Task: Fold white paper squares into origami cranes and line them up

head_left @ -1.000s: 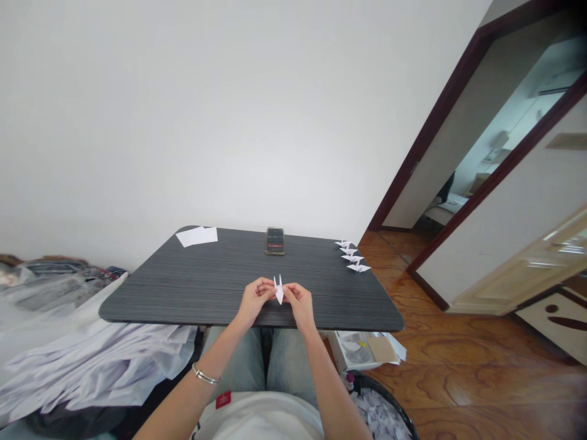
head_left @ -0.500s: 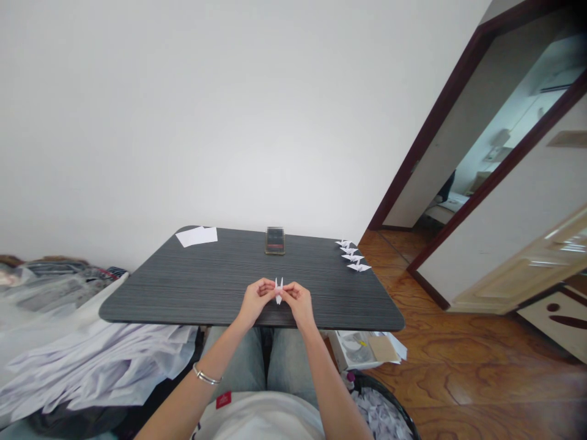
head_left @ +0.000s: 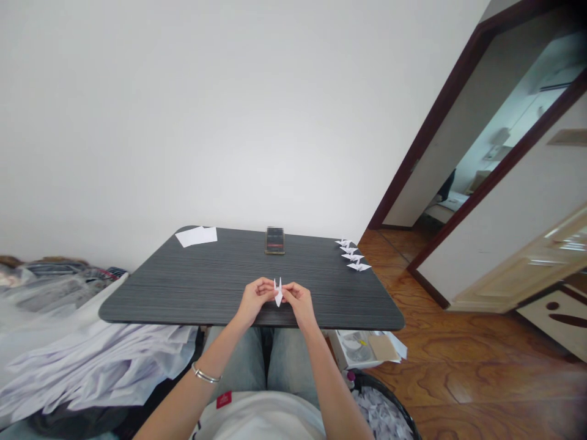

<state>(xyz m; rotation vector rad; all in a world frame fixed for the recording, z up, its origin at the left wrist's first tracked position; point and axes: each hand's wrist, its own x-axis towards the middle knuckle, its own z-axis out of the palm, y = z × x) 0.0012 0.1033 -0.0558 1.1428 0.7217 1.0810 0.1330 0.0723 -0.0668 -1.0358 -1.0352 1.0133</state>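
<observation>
Between my hands, above the near part of the dark table (head_left: 220, 269), is a small folded white paper crane (head_left: 278, 297) with two narrow points standing up. My left hand (head_left: 255, 299) pinches its left side between thumb and fingers. On the other side, the fingertips of my right hand (head_left: 298, 300) grip the paper as well. Several finished paper cranes (head_left: 358, 267) with spread wings stand in a row at the table's right edge. White paper sheets (head_left: 197, 236) lie at the far left corner.
A phone on a stand (head_left: 275, 241) is at the table's back middle, by the white wall. Below right are a white box (head_left: 342, 351) and a dark bin (head_left: 380, 409) full of folded paper. White cloth (head_left: 101, 366) is heaped at the left.
The folded paper has turned slightly between my fingers, and its lower tip now shows broader. Both hands stay in nearly the same place.
</observation>
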